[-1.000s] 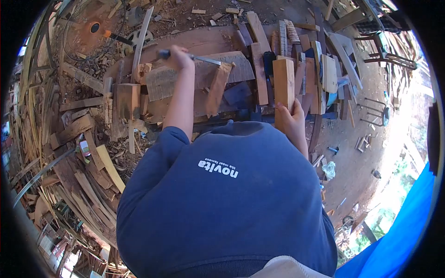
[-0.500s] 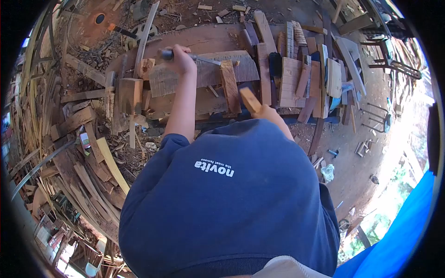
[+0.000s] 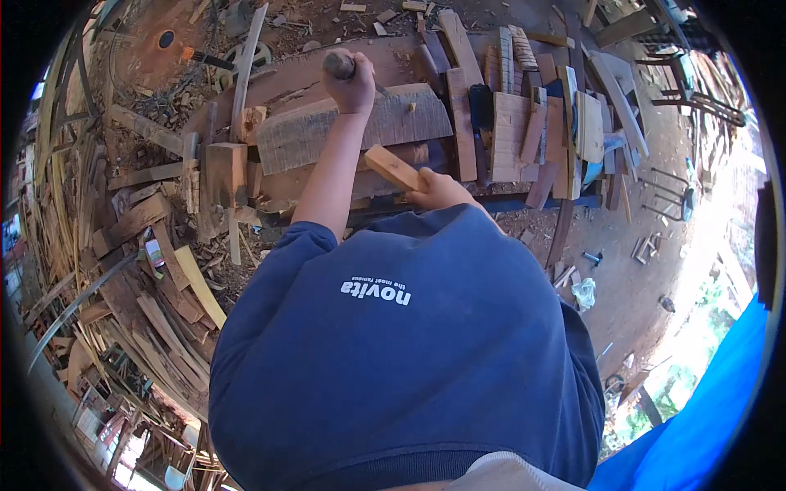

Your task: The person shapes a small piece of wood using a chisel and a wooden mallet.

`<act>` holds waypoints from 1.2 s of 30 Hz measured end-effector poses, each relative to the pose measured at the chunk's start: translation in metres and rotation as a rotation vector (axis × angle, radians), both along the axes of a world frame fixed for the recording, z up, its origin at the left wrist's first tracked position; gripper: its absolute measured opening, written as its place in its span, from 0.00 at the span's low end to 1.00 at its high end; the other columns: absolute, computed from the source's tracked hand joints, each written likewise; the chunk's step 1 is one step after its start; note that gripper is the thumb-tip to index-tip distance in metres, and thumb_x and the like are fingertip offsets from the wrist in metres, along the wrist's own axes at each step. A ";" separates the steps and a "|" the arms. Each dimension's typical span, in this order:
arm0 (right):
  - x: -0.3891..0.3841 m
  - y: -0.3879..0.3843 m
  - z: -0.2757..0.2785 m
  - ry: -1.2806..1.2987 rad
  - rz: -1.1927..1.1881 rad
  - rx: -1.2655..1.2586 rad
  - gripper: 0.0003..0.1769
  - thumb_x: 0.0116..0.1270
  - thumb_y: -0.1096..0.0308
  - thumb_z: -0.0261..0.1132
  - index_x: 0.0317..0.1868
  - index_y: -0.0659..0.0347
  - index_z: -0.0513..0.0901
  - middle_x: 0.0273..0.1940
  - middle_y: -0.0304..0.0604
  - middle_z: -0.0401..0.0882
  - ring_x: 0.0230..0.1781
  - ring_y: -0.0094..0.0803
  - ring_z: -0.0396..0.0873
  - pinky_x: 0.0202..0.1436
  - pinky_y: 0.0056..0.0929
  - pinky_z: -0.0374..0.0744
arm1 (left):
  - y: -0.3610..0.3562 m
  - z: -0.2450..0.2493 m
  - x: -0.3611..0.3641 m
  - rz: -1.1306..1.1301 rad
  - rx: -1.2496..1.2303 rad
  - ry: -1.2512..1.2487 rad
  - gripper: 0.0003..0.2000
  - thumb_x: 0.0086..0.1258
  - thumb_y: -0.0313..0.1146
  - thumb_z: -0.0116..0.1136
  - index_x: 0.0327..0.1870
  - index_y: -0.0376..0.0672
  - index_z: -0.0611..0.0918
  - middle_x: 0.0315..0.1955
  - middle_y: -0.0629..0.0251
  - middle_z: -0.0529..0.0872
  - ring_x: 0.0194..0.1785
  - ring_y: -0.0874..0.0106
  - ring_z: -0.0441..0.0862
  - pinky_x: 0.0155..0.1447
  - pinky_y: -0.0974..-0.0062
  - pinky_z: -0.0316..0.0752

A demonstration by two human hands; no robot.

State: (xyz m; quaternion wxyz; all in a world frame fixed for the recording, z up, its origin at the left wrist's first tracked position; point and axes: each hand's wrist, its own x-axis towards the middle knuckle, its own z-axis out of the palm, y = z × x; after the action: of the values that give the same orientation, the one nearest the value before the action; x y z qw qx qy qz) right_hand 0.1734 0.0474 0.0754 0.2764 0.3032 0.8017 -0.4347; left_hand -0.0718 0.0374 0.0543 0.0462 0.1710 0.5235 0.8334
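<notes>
My left hand point(image 3: 354, 86) is closed around the dark rounded handle point(image 3: 338, 65) of a chisel, above a rough grey wooden beam point(image 3: 315, 131). Its metal blade point(image 3: 380, 90) shows partly beside the fist and points down to the right. Closer to my body, my right hand point(image 3: 442, 191) grips one end of a light wooden block point(image 3: 393, 168). That block slants up to the left, in front of the beam. On the beam's right part lies a small wood chip point(image 3: 412, 107).
Several boards point(image 3: 512, 131) lie side by side right of the beam. At its left stands a squared wooden post point(image 3: 227, 168). Long wood strips point(image 3: 147, 319) are heaped at the left. A metal chair frame point(image 3: 692, 94) is at the far right.
My left hand has risen and moved right, tilting the chisel steeper. My right hand has swung the light block leftward. The reddish-brown block on the beam no longer shows there.
</notes>
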 end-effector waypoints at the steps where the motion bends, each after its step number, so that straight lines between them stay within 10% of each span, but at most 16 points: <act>1: 0.000 0.001 -0.006 0.001 -0.016 0.052 0.25 0.63 0.51 0.67 0.53 0.59 0.75 0.46 0.60 0.83 0.49 0.59 0.81 0.51 0.48 0.78 | -0.003 0.004 0.002 -0.001 -0.029 0.029 0.08 0.67 0.18 0.54 0.37 0.42 0.70 0.19 0.66 0.76 0.21 0.76 0.75 0.27 0.76 0.74; 6: 0.016 0.019 -0.018 -0.009 0.029 0.078 0.25 0.61 0.49 0.66 0.51 0.56 0.74 0.45 0.59 0.84 0.50 0.57 0.81 0.53 0.49 0.79 | -0.047 0.014 0.005 0.006 -0.354 0.310 0.06 0.68 0.20 0.56 0.36 0.42 0.73 0.20 0.66 0.78 0.21 0.77 0.75 0.28 0.77 0.73; 10: 0.057 0.037 -0.011 -0.035 -0.082 0.054 0.27 0.60 0.47 0.66 0.52 0.57 0.76 0.46 0.58 0.84 0.51 0.56 0.81 0.53 0.48 0.78 | -0.092 0.041 0.045 -0.599 -0.906 0.124 0.11 0.65 0.36 0.66 0.39 0.38 0.84 0.33 0.64 0.88 0.33 0.70 0.85 0.40 0.70 0.80; 14: 0.092 0.037 -0.005 -0.185 -0.225 0.115 0.27 0.60 0.46 0.66 0.52 0.57 0.76 0.46 0.58 0.84 0.52 0.56 0.81 0.54 0.48 0.78 | -0.120 -0.021 0.100 -0.949 -1.606 0.376 0.30 0.63 0.43 0.63 0.66 0.40 0.73 0.40 0.48 0.87 0.45 0.49 0.86 0.51 0.56 0.81; 25: 0.143 0.015 -0.003 -0.241 -0.390 0.087 0.23 0.65 0.51 0.60 0.49 0.61 0.74 0.49 0.62 0.81 0.57 0.60 0.77 0.55 0.48 0.75 | -0.124 -0.117 0.116 -0.798 -1.706 0.554 0.39 0.63 0.39 0.63 0.74 0.38 0.59 0.33 0.46 0.87 0.36 0.49 0.87 0.40 0.52 0.83; 36: 0.139 0.013 -0.014 0.042 -0.591 0.067 0.25 0.62 0.51 0.68 0.46 0.64 0.74 0.43 0.64 0.82 0.49 0.60 0.80 0.50 0.46 0.76 | -0.134 -0.023 0.117 -0.679 -1.633 0.693 0.34 0.60 0.42 0.68 0.63 0.35 0.66 0.28 0.48 0.86 0.33 0.51 0.87 0.35 0.55 0.82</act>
State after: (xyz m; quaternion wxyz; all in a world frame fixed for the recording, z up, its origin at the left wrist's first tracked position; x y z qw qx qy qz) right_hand 0.3126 0.0599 0.0609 0.1109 0.5233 0.6981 -0.4759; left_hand 0.0453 -0.0971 0.0308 0.2334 0.4665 0.8514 0.0548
